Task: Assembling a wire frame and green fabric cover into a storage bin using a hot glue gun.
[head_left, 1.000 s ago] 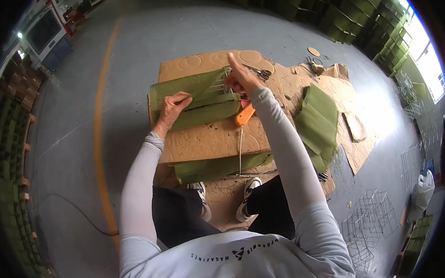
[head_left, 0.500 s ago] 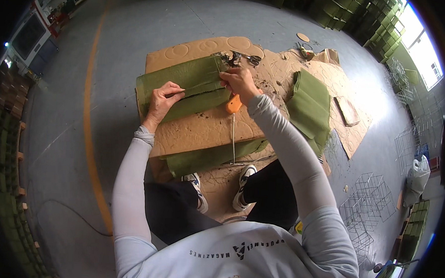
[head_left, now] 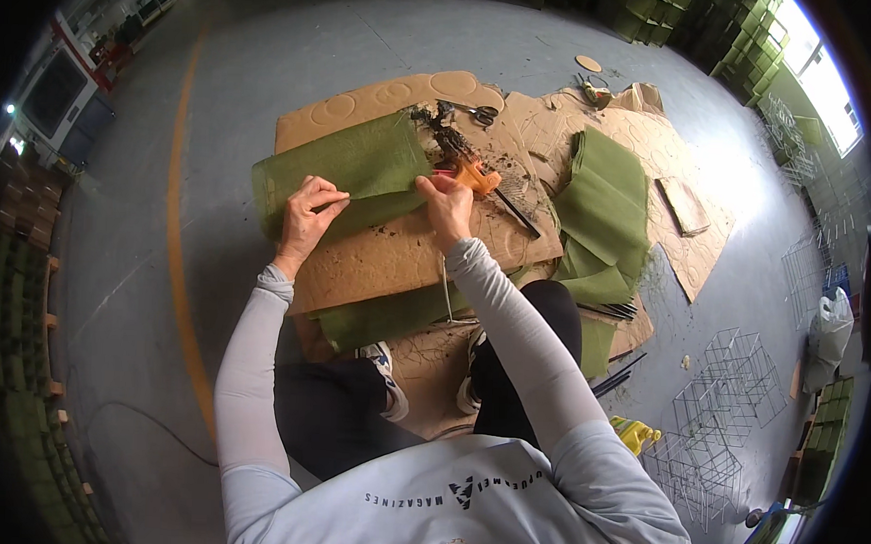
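- Left hand (head_left: 305, 218) is pinching an edge of the green fabric (head_left: 348, 156), thumb and fingertips pressed together, left of the frame's centre.
- Right hand (head_left: 449, 206) is holding a similarly narrow pinch at the fabric's right end, close to the centre of the frame.
- Green fabric is lying as a long, bulky bundle on the cardboard-covered table (head_left: 352, 280); the folding-over is looking largely done, with the near edge being held between both hands. Whether that edge is fixed anywhere is not showing, so fastening may be the part left.
- Orange glue gun (head_left: 477, 177) is resting unheld just beyond the right hand, and scissors (head_left: 483, 115) are lying idle above it, at upper centre.
- Folded green pile (head_left: 609, 187) is sitting right of centre, seemingly pieces not yet worked.
- Wire frames (head_left: 721, 401) are standing bare on the floor at lower right, looking uncovered so far.
- Green stacks (head_left: 651, 17) are filling the upper right, perhaps finished pieces; at that distance, their condition is hard to tell.
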`<state>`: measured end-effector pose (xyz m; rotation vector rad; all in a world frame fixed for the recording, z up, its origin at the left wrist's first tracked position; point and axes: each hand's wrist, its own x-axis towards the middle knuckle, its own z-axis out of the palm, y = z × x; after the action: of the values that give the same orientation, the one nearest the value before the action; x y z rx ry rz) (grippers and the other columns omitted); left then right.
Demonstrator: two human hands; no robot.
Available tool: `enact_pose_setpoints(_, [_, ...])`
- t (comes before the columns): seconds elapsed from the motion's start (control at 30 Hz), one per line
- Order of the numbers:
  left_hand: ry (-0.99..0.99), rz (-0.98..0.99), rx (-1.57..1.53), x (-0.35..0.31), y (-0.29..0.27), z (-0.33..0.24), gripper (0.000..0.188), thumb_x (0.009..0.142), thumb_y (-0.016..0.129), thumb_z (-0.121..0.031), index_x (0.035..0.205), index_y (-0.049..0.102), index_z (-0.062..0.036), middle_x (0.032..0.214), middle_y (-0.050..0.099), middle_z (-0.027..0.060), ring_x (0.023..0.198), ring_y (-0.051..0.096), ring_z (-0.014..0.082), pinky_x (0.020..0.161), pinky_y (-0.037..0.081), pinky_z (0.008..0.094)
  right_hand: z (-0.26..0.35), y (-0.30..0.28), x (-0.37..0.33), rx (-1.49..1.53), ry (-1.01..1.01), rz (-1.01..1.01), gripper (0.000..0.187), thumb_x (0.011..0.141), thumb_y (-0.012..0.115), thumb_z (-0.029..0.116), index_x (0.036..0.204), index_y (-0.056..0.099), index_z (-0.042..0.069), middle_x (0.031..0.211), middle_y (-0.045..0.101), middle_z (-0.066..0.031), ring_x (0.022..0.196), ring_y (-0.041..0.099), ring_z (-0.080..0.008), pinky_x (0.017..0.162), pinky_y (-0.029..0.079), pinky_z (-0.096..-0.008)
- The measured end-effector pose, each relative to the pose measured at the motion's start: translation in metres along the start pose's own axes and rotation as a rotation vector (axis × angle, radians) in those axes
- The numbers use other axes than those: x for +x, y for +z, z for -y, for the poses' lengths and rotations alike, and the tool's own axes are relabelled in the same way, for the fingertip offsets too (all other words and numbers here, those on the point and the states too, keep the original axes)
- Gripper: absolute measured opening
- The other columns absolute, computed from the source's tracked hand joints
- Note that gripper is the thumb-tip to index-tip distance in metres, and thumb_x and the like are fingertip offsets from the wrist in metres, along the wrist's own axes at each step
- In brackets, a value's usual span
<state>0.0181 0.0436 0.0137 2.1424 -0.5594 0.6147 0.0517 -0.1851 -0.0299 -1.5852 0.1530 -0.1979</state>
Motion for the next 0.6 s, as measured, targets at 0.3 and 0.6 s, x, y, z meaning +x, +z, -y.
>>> enact_pose_setpoints(0.3, [0.336, -0.031, 0.495, -0.006, 0.005, -0.025, 0.019, 0.068, 0.074, 0.003, 0.085, 0.069, -0.0038, 0.080, 0.056, 0.0043, 0.082, 0.055, 0.0230, 0.071, 0.046, 0.0351, -0.007, 0.005, -0.001, 0.035, 0.030, -0.053, 0.026, 0.080, 0.071, 0.020, 0.087, 0.069, -0.005, 0.073, 0.068, -0.0101, 0.066, 0.062, -0.0151, 0.064, 0.049, -0.0302])
enact_pose_setpoints(0.6, [0.404, -0.004, 0.658, -0.010, 0.014, -0.022, 0.018, 0.070, 0.073, 0.000, 0.086, 0.069, -0.0055, 0.083, 0.054, 0.0032, 0.085, 0.055, 0.0215, 0.073, 0.045, 0.0350, -0.003, 0.007, -0.007, 0.034, -0.006, -0.122, 0.027, 0.081, 0.069, 0.019, 0.089, 0.068, -0.006, 0.075, 0.069, -0.0126, 0.067, 0.064, -0.0183, 0.065, 0.049, -0.0308])
